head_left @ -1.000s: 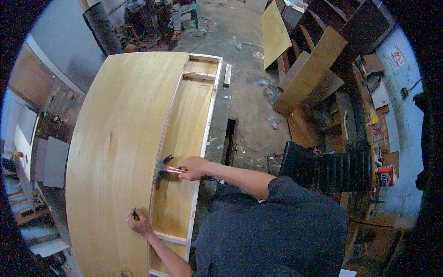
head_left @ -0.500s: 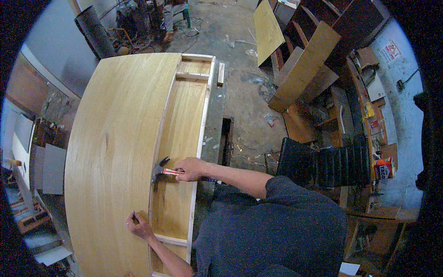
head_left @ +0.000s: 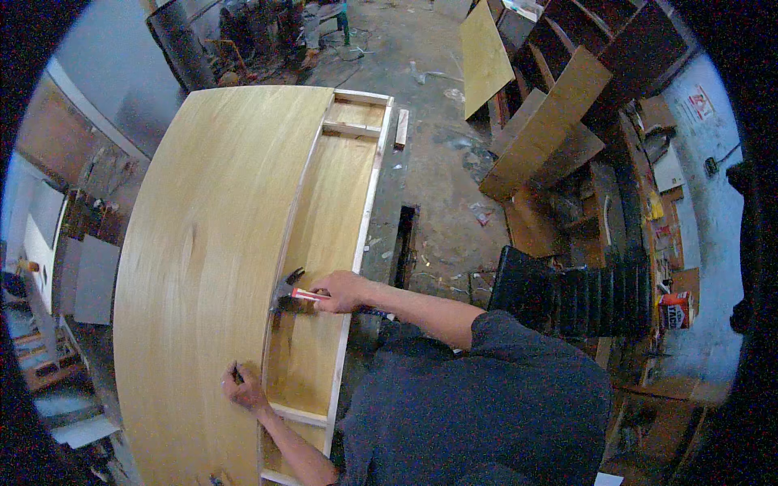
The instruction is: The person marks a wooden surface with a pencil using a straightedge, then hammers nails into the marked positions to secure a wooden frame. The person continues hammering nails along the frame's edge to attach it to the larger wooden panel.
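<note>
A claw hammer [head_left: 285, 292] with a red and white handle is in my right hand [head_left: 341, 292], its head at the edge of a large plywood sheet [head_left: 186, 243]. Below that hand is an open strip of a pale wooden frame [head_left: 375, 166], with crosspieces and a wood bottom. My left hand [head_left: 245, 390] rests on the plywood near the same edge, fingers pinched together. Something small and dark shows at its fingertips, too small to name.
A short wood block [head_left: 402, 130] lies beyond the frame's right side. To the right stand a black slatted chair [head_left: 579, 300], a leaning board [head_left: 551, 121] and dark shelving [head_left: 616, 49]. A can [head_left: 674, 310] sits by the right wall. A dark cylinder [head_left: 180, 44] stands at the far left.
The whole view has shifted a little, so the frame and floor appear farther right and higher. Both hands keep nearly the same places, with the hammer still at the plywood edge.
</note>
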Demonstrator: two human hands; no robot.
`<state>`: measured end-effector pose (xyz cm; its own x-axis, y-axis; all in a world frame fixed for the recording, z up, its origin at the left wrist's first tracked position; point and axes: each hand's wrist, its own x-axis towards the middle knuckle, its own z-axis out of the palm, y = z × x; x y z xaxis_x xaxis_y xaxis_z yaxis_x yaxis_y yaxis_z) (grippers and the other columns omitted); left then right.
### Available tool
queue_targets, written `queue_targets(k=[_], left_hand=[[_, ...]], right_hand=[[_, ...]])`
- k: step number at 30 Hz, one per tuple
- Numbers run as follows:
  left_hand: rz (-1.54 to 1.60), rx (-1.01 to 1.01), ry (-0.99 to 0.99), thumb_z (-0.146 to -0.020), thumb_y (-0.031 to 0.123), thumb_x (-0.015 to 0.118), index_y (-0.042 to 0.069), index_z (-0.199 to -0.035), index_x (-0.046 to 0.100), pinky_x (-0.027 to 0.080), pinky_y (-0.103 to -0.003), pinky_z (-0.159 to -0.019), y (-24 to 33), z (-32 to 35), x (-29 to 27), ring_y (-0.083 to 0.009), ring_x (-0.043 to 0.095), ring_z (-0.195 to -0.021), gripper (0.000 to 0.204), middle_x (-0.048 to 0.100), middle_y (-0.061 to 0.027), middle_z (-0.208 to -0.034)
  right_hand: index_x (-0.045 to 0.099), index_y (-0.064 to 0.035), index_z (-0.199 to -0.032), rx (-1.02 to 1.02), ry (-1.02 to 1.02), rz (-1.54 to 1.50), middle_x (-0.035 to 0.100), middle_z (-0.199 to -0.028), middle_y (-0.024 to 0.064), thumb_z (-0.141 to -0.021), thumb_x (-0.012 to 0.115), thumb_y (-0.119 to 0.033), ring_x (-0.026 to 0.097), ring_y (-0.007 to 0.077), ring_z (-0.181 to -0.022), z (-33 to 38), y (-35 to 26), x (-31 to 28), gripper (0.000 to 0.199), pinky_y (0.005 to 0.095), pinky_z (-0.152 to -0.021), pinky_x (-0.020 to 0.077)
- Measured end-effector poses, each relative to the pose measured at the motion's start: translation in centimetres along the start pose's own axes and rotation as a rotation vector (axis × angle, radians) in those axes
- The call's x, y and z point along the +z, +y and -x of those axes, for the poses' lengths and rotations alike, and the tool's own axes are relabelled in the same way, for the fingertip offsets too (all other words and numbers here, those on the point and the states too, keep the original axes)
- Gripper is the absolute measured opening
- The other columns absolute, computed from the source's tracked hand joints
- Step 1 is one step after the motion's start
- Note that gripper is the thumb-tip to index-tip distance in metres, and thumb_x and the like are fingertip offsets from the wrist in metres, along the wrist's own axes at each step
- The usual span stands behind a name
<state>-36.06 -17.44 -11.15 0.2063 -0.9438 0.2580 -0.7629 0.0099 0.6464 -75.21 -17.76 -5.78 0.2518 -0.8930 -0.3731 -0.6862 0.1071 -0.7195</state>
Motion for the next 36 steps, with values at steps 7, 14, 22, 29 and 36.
queue_targets(k=[7,14,22,29,36], left_hand=[[-0.005,0.109,0.025,-0.09,0.013,0.069,-0.002,-0.098,0.071,0.053,-0.041,-0.075,-0.5,-0.1,0.1,-0.0326,0.066,-0.084,0.018,0.071,-0.0192,-0.092],[-0.022,0.069,0.002,-0.091,0.015,0.068,0.001,-0.093,0.071,0.051,-0.041,-0.069,-1.3,-0.1,0.7,-0.0294,0.064,-0.077,0.014,0.069,-0.0143,-0.085],[0.067,0.111,0.023,-0.088,0.015,0.07,0.007,-0.098,0.074,0.053,-0.04,-0.077,1.0,-0.7,1.7,-0.03,0.068,-0.085,0.013,0.071,-0.0148,-0.091],[0.06,0.087,-0.006,-0.086,0.01,0.071,0.006,-0.099,0.074,0.055,-0.04,-0.08,3.4,-1.2,0.0,-0.0305,0.069,-0.093,0.013,0.071,-0.0135,-0.102],[0.092,0.065,0.019,-0.086,0.01,0.072,0.005,-0.095,0.074,0.056,-0.041,-0.08,3.3,-1.3,0.0,-0.0314,0.069,-0.092,0.011,0.071,-0.0147,-0.102]], right_hand=[[0.068,-0.0136,-0.124,-0.068,0.051,-0.003,0.073,-0.106,0.0188,-0.087,0.065,-0.047,0.068,0.0401,-0.099,-0.2,0.2,0.1,0.05,0.049,-0.086,0.0533],[0.069,-0.0126,-0.12,0.008,0.015,-0.027,0.073,-0.1,0.0187,-0.086,0.067,-0.046,0.069,0.0389,-0.094,-0.4,0.4,0.1,0.048,0.0477,-0.083,0.0539],[0.07,-0.0086,-0.121,0.092,0.122,-0.173,0.075,-0.093,0.0175,-0.086,0.073,-0.039,0.073,0.0314,-0.081,0.9,1.0,-0.3,0.046,0.0419,-0.078,0.0572],[0.07,-0.0064,-0.122,0.129,0.072,-0.222,0.075,-0.087,0.0122,-0.091,0.071,-0.031,0.072,0.0226,-0.077,1.4,0.2,-0.5,0.04,0.0357,-0.074,0.0563],[0.07,-0.0071,-0.121,0.123,0.074,-0.237,0.072,-0.077,0.009,-0.091,0.071,-0.033,0.068,0.0198,-0.07,1.4,-0.2,-0.5,0.039,0.0346,-0.067,0.0544]])
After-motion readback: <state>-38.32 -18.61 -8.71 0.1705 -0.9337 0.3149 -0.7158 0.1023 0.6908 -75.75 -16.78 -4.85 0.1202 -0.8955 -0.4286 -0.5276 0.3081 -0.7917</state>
